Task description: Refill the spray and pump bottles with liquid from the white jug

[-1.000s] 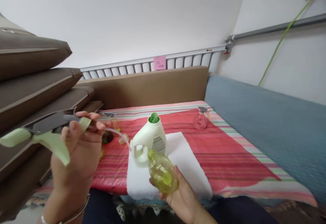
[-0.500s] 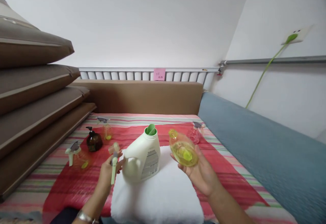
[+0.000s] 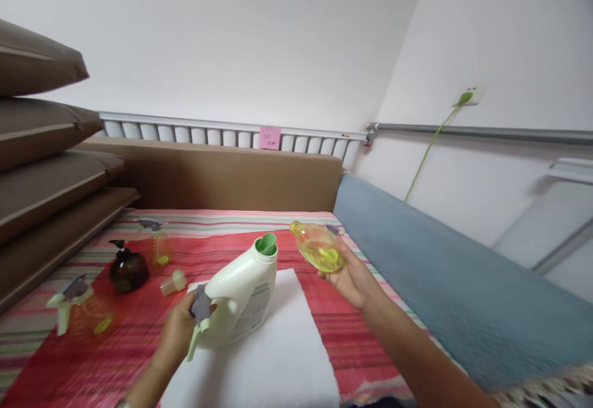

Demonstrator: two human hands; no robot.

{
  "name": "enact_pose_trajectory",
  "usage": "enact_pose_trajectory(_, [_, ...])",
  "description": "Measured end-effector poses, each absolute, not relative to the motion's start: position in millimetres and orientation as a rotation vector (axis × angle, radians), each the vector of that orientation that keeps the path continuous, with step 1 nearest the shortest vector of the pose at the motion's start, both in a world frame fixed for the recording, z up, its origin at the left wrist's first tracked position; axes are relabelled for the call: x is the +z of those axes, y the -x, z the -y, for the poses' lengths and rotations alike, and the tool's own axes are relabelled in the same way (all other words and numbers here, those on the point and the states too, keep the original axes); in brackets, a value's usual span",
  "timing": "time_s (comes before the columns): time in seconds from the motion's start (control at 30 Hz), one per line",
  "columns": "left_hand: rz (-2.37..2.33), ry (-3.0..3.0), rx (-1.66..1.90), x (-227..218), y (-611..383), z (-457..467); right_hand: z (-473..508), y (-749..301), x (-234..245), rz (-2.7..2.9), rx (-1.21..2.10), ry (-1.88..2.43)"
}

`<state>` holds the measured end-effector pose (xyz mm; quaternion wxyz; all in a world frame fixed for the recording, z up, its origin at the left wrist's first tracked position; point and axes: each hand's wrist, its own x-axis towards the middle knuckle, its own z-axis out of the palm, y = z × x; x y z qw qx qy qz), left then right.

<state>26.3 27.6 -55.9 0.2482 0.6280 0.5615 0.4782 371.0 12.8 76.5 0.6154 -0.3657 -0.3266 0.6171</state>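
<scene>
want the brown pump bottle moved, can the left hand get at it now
Probably not yet: the left hand is full, holding a spray head against the white jug. The path itself looks free; the brown pump bottle stands close by, nothing between.

one head-worn camera looks forward and slightly downward across the striped cloth [image 3: 338, 303] toward the radiator rail [image 3: 222, 136], left hand [image 3: 178, 331] and right hand [image 3: 352, 278] close below.
</scene>
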Motion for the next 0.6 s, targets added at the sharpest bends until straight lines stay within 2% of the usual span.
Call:
enact_pose_trajectory(0.3, [-1.509, -1.98, 1.148, -45, -35, -33, -24, -407, 91, 0.969, 1.336, 0.957])
enact_pose_trajectory(0.6, [-1.514, -2.051, 1.163, -35, -41, -31, -30, -416, 100, 1.09, 1.253, 1.059])
